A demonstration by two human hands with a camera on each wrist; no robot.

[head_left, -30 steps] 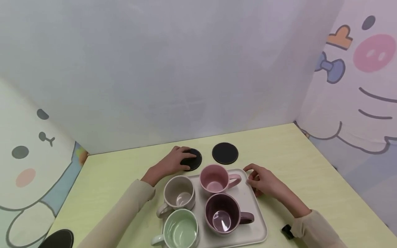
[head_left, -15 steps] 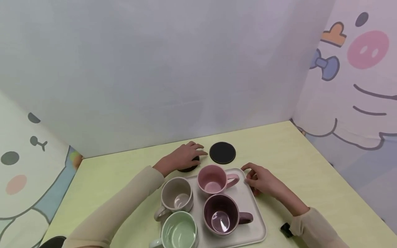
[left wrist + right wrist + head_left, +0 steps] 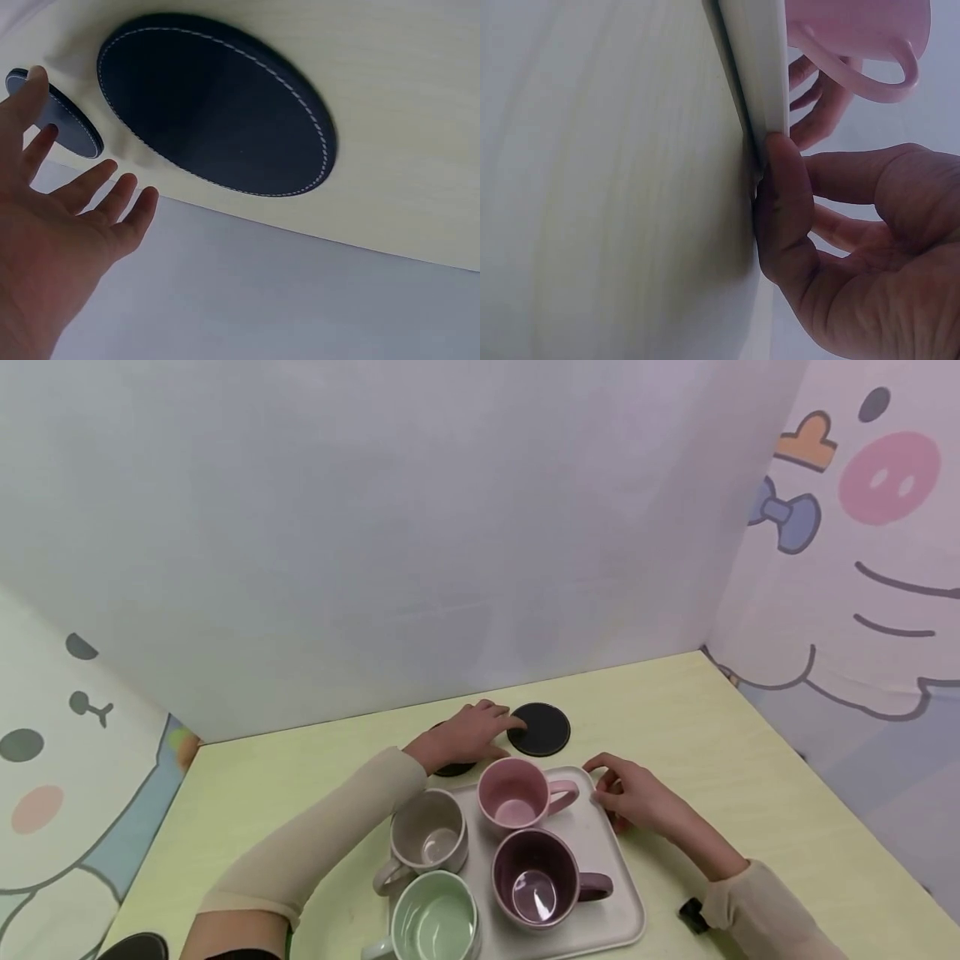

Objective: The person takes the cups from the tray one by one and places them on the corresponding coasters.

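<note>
With its fingers spread and released, my left hand [image 3: 471,732] extends over 2 round black coasters [image 3: 542,730] behind a white tray [image 3: 603,852] of 4 mugs [image 3: 534,881], whose far right corner my right hand [image 3: 637,795] grips.

I see a pale wall [image 3: 420,543] beyond the left fingers [image 3: 498,724], a black object [image 3: 692,916] and pink-snouted cartoon [image 3: 892,543] right of the right fingers [image 3: 612,764].

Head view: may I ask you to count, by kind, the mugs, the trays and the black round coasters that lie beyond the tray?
Mugs: 4 (pink mug, purple mug, green mug, grey mug)
Trays: 1 (white tray)
Black coasters beyond it: 2 (right coaster; left coaster, partly hidden by the left hand)
Total: 7
</note>
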